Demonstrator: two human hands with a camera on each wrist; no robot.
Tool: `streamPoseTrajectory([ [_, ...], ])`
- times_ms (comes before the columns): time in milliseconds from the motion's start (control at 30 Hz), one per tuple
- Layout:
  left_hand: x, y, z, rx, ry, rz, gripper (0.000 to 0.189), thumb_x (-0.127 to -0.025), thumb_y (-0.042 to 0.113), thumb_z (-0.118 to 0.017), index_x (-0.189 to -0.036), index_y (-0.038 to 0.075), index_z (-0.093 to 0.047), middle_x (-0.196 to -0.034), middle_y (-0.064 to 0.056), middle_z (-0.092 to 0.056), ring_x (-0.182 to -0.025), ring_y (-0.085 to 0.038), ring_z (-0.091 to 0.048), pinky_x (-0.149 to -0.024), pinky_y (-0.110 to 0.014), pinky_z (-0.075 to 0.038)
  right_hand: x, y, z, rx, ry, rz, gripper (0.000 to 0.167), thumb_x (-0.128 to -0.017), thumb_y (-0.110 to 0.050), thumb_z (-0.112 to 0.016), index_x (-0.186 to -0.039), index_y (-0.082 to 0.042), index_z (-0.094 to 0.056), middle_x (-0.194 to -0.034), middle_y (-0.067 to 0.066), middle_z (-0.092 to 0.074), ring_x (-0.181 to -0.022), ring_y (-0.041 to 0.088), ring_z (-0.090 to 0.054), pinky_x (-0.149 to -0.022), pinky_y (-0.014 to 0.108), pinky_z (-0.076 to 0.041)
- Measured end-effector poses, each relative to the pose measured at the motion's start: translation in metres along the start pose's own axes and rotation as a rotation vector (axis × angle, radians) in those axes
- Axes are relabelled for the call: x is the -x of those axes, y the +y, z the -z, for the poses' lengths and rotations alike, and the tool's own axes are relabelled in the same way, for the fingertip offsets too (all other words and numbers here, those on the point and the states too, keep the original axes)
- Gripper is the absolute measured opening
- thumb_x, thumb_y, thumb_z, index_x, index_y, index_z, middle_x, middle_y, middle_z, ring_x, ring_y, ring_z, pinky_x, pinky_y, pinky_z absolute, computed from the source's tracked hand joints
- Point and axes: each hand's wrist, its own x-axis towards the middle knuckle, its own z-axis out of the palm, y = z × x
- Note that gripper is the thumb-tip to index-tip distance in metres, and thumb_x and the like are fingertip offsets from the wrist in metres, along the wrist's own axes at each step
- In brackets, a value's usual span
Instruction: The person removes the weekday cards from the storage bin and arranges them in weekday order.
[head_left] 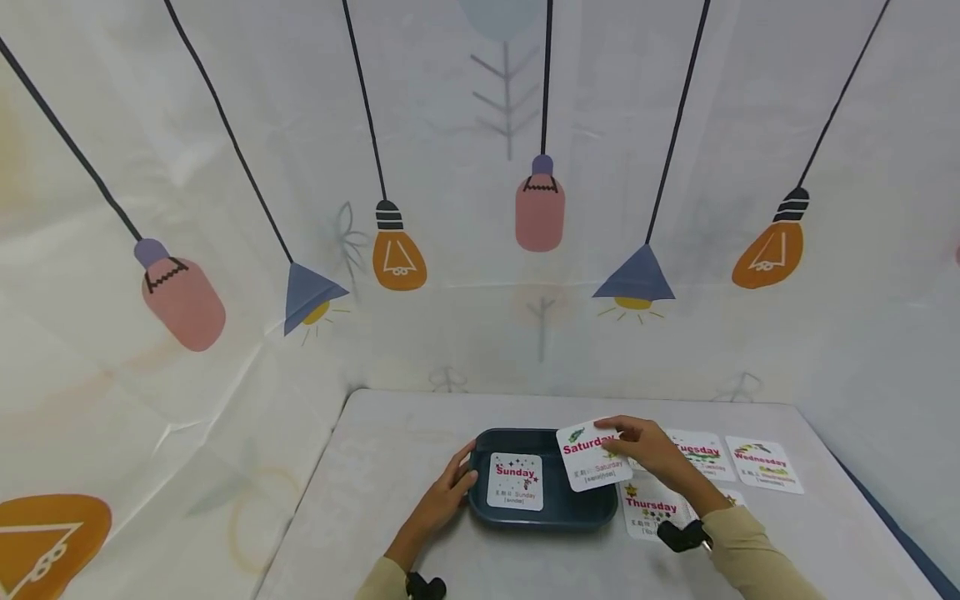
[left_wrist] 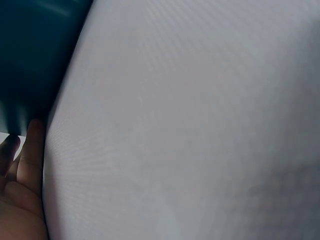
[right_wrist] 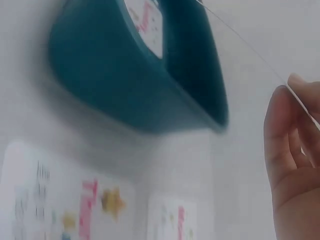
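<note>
A dark teal tray [head_left: 552, 493] rests on the table with a white "Sunday" card [head_left: 515, 483] lying in its left part. At the tray's left end is my left hand [head_left: 444, 492], its fingers against the outer side near the rim; the left wrist view has these fingers [left_wrist: 31, 157] at the tray wall. My right hand [head_left: 651, 450] pinches a "Saturday" card [head_left: 588, 468] between thumb and fingers, tilted over the tray's right end. From the right wrist view this held card shows as a thin edge beside the fingers [right_wrist: 278, 125].
Right of the tray lie more word cards: "Tuesday" [head_left: 705, 460], "Wednesday" [head_left: 765, 465] and "Thursday" [head_left: 651, 510]. My right hand and forearm partly cover others. A printed white cloth [head_left: 465, 333] hangs behind the white table [head_left: 420, 417].
</note>
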Motion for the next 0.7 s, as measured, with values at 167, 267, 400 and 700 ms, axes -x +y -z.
streamPoseTrajectory([
  [167,0.001,-0.001,0.000,0.006,-0.008,0.005,0.054,-0.107,0.036,-0.045,-0.157,0.041,-0.025,-0.161,-0.019,-0.034,-0.143,-0.045,-0.040,-0.102,-0.060,-0.048,0.020,0.007,0.025,0.000,0.044,-0.023,0.052,-0.093,-0.029,-0.071,-0.137,-0.005,-0.059,-0.119,0.022,-0.068,-0.083,0.021,-0.069,-0.066,0.030,-0.059],
  [267,0.000,-0.001,0.000,0.011,-0.009,0.011,0.055,-0.106,0.039,-0.046,-0.156,0.042,-0.025,-0.161,-0.018,-0.034,-0.143,-0.044,-0.041,-0.102,-0.059,-0.048,0.033,0.014,0.039,-0.015,0.094,-0.072,0.055,-0.094,-0.031,-0.070,-0.140,-0.005,-0.056,-0.122,0.023,-0.066,-0.086,0.019,-0.070,-0.068,0.031,-0.059],
  [400,-0.001,-0.003,0.000,0.015,-0.013,0.012,0.055,-0.105,0.042,-0.047,-0.156,0.043,-0.025,-0.161,-0.017,-0.034,-0.143,-0.043,-0.041,-0.102,-0.059,-0.048,0.052,0.026,0.058,-0.020,0.150,-0.118,0.057,-0.097,-0.032,-0.066,-0.143,-0.002,-0.051,-0.126,0.025,-0.064,-0.089,0.017,-0.071,-0.070,0.033,-0.059],
  [700,-0.003,-0.003,0.000,-0.008,-0.014,0.025,0.055,-0.106,0.040,-0.046,-0.156,0.043,-0.025,-0.161,-0.018,-0.034,-0.142,-0.043,-0.043,-0.103,-0.058,-0.048,0.100,0.057,0.104,0.065,0.292,-0.250,0.063,-0.096,-0.043,-0.064,-0.142,-0.003,-0.052,-0.137,0.019,-0.058,-0.088,0.015,-0.070,-0.073,0.032,-0.061],
])
